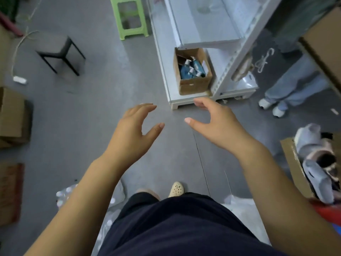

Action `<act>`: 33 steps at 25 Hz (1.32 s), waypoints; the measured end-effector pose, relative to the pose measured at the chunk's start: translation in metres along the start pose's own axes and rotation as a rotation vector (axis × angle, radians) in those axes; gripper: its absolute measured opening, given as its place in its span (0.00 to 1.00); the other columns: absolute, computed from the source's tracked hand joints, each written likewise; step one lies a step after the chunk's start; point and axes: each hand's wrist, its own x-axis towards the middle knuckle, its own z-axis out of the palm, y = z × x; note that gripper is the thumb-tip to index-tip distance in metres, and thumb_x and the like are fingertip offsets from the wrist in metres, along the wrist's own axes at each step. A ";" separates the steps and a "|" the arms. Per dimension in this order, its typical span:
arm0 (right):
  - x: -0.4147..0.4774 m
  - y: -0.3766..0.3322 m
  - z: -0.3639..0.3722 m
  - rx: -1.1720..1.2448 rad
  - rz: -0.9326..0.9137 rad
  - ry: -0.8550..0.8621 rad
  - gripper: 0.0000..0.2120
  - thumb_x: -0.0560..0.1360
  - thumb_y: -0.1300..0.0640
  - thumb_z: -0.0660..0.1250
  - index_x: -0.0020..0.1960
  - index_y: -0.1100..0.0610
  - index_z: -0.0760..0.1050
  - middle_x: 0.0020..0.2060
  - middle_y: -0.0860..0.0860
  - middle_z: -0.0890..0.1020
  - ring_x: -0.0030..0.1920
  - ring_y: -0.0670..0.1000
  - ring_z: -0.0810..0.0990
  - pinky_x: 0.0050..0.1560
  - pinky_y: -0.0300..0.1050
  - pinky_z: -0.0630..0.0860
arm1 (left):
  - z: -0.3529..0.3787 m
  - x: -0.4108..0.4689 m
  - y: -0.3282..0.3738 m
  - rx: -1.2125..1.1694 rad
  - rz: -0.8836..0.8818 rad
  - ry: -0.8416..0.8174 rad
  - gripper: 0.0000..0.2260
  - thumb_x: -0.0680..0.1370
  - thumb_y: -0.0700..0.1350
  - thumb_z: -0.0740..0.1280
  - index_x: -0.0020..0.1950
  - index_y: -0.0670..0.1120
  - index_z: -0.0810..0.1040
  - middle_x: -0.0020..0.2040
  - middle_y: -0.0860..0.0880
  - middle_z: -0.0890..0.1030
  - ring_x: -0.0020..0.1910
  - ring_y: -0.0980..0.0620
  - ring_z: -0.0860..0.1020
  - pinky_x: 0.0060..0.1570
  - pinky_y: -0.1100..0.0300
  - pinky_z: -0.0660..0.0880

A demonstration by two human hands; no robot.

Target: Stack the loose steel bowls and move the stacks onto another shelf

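Observation:
No steel bowls are in view. My left hand point(135, 129) and my right hand point(215, 121) are held out in front of me over the grey floor, fingers curved and apart, holding nothing. They face each other with a gap between the thumbs. A white metal shelf unit point(203, 36) stands ahead and to the right; its bare boards are seen from above. The right hand's fingertips are near the unit's bottom front corner.
A cardboard box point(193, 78) of blue items sits on the unit's lowest board. A green plastic stool point(130, 17) and a black stool point(59, 52) stand at upper left. Cardboard boxes point(13, 117) line the left. Another person's legs point(289, 85) stand at right, by a box of slippers point(313, 163).

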 end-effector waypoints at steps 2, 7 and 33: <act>0.035 -0.006 0.007 0.007 -0.035 -0.070 0.31 0.76 0.45 0.75 0.76 0.49 0.70 0.71 0.45 0.76 0.72 0.44 0.73 0.67 0.36 0.65 | -0.011 0.011 -0.016 0.008 -0.072 0.049 0.23 0.80 0.55 0.69 0.73 0.50 0.73 0.71 0.54 0.75 0.73 0.53 0.69 0.70 0.58 0.66; 0.120 -0.033 0.030 -0.012 -0.114 -0.200 0.34 0.74 0.44 0.76 0.76 0.49 0.70 0.73 0.45 0.75 0.73 0.44 0.72 0.74 0.43 0.67 | -0.048 0.040 -0.068 0.048 -0.251 0.169 0.24 0.79 0.54 0.70 0.73 0.49 0.73 0.72 0.54 0.74 0.75 0.53 0.67 0.68 0.64 0.60; 0.631 -0.176 -0.011 0.121 0.023 -0.023 0.31 0.75 0.39 0.72 0.75 0.41 0.68 0.73 0.40 0.73 0.69 0.37 0.70 0.73 0.45 0.68 | -0.223 0.602 -0.216 0.162 -0.023 0.133 0.25 0.79 0.56 0.69 0.74 0.47 0.72 0.74 0.51 0.73 0.77 0.52 0.66 0.76 0.50 0.64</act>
